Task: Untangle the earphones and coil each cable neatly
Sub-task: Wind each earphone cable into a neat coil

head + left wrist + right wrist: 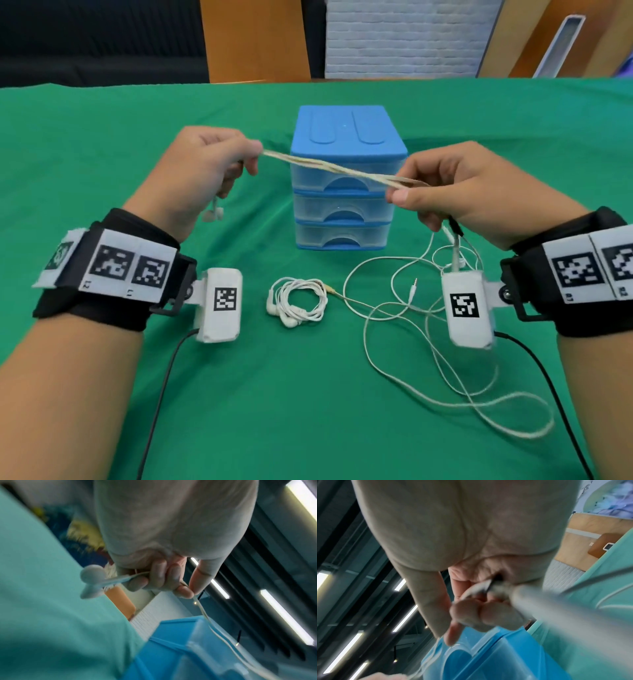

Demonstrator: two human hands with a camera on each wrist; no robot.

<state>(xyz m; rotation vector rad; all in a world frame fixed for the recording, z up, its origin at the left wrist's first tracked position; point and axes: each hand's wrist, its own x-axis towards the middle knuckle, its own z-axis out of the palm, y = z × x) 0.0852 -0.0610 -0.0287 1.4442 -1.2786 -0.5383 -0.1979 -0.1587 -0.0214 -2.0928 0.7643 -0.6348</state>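
A pale earphone cable (339, 169) is stretched taut in the air as several parallel strands between my hands. My left hand (212, 164) pinches one end, and white earbuds (213, 213) dangle below its fingers; one earbud (93, 574) shows large in the left wrist view. My right hand (455, 185) pinches the other end between thumb and forefinger, with a dark plug (455, 226) and loose white cable (445, 370) trailing down onto the green cloth. A second white earphone set (297, 303) lies coiled on the cloth between my wrists.
A small blue three-drawer plastic cabinet (346, 178) stands in the middle of the green table (102, 137), just behind the stretched cable. Black wrist-camera leads (161, 394) run toward me. Wooden panels and a white brick wall lie beyond the far edge.
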